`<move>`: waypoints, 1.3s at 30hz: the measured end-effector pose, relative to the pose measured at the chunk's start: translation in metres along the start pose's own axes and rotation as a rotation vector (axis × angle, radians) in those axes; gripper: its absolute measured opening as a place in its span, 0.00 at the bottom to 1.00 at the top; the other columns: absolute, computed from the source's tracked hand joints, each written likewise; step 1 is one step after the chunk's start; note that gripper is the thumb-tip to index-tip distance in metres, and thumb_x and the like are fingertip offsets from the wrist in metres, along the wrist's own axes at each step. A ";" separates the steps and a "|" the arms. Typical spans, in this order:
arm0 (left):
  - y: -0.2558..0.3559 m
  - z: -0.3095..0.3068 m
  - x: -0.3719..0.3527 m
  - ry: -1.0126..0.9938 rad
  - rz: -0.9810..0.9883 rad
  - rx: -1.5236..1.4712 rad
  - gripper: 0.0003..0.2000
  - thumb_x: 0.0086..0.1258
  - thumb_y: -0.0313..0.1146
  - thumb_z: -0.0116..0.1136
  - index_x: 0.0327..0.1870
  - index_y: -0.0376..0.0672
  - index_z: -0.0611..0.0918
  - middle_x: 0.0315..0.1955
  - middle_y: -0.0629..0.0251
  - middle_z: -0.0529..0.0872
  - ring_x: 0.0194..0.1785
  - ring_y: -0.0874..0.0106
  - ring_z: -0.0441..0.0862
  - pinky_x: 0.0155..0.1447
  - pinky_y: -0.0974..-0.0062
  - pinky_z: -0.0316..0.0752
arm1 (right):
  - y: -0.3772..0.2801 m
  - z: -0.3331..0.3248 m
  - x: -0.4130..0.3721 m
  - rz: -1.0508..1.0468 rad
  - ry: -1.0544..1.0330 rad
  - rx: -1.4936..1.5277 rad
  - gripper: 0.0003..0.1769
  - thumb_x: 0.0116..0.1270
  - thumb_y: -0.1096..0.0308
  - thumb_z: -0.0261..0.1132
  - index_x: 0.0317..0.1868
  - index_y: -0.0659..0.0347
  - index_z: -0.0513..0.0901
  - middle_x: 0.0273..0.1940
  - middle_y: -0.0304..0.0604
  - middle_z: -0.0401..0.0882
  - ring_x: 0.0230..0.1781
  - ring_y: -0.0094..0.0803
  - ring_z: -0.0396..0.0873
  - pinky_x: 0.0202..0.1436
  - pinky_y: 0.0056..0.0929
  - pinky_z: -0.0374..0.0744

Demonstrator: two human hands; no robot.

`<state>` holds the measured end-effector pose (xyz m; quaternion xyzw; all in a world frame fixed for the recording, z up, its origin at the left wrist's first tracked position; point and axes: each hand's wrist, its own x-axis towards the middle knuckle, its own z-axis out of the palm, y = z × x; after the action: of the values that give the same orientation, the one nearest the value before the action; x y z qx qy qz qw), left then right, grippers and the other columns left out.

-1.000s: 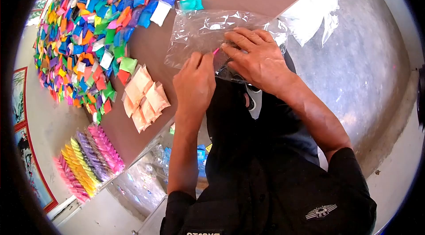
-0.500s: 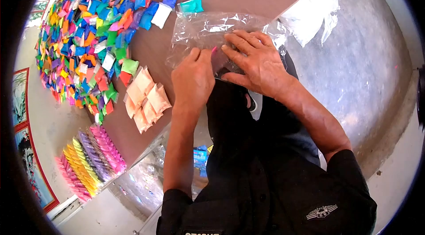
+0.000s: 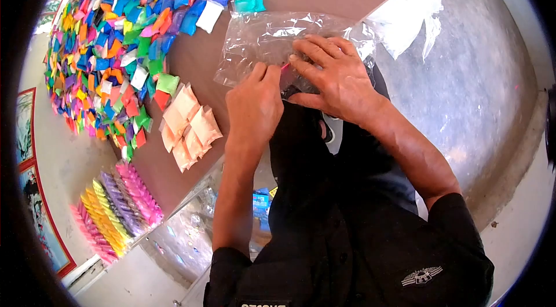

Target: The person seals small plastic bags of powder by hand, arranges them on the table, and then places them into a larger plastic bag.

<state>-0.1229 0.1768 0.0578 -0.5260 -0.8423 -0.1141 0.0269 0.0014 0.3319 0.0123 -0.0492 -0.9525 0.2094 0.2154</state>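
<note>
A clear plastic bag (image 3: 249, 41) lies flat at the table's near edge, crinkled and shiny. My left hand (image 3: 255, 104) is closed, thumb and fingers pinched together at the bag's near edge. Spread flat over the bag's right part is my right hand (image 3: 339, 81), fingers apart and pressing on the film. Between the two hands a small pink strip (image 3: 285, 67) shows; what it belongs to is hidden. Just beyond the bag lies a teal packet (image 3: 249, 2). Left of my left wrist, peach-coloured packets (image 3: 188, 127) lie grouped together.
A large heap of small multicoloured packets (image 3: 110, 46) covers the left of the brown table (image 3: 200, 75). Rows of pink, purple and yellow packets (image 3: 119, 208) stand at the near left corner. White plastic sheeting (image 3: 405, 6) hangs over the right edge.
The bag's left part has shifted slightly and spread flatter. My left hand has moved a touch to the right, still pinched; my right hand stays nearly in place.
</note>
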 end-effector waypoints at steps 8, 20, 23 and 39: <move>-0.016 0.006 0.008 0.046 -0.003 0.017 0.01 0.72 0.26 0.58 0.40 0.42 0.81 0.36 0.55 0.83 0.38 0.48 0.84 0.41 0.53 0.79 | -0.011 -0.001 0.003 0.033 -0.046 -0.031 0.46 0.51 0.38 0.82 0.65 0.59 0.83 0.71 0.50 0.77 0.77 0.49 0.70 0.81 0.52 0.63; 0.000 -0.027 -0.049 0.423 -0.262 -0.345 0.06 0.73 0.23 0.64 0.47 0.40 0.87 0.31 0.58 0.84 0.30 0.59 0.82 0.34 0.65 0.76 | -0.028 -0.013 0.004 -0.050 0.103 -0.008 0.15 0.64 0.70 0.71 0.51 0.59 0.86 0.56 0.45 0.85 0.65 0.46 0.79 0.67 0.47 0.75; 0.004 -0.035 -0.063 0.555 -0.244 -0.339 0.06 0.73 0.21 0.66 0.47 0.38 0.87 0.31 0.60 0.84 0.27 0.68 0.79 0.32 0.72 0.74 | -0.039 -0.032 0.007 -0.024 0.232 0.092 0.10 0.69 0.71 0.68 0.50 0.60 0.87 0.49 0.42 0.89 0.53 0.42 0.86 0.52 0.39 0.81; 0.015 -0.016 -0.064 0.352 -0.136 -0.403 0.09 0.70 0.20 0.67 0.49 0.39 0.89 0.32 0.58 0.87 0.29 0.67 0.84 0.34 0.71 0.77 | -0.005 -0.020 -0.010 0.844 -0.278 1.475 0.19 0.87 0.59 0.55 0.64 0.63 0.80 0.52 0.42 0.90 0.51 0.29 0.89 0.50 0.27 0.86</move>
<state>-0.0822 0.1235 0.0652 -0.4349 -0.8184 -0.3709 0.0599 0.0185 0.3329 0.0268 -0.2205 -0.4926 0.8415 -0.0222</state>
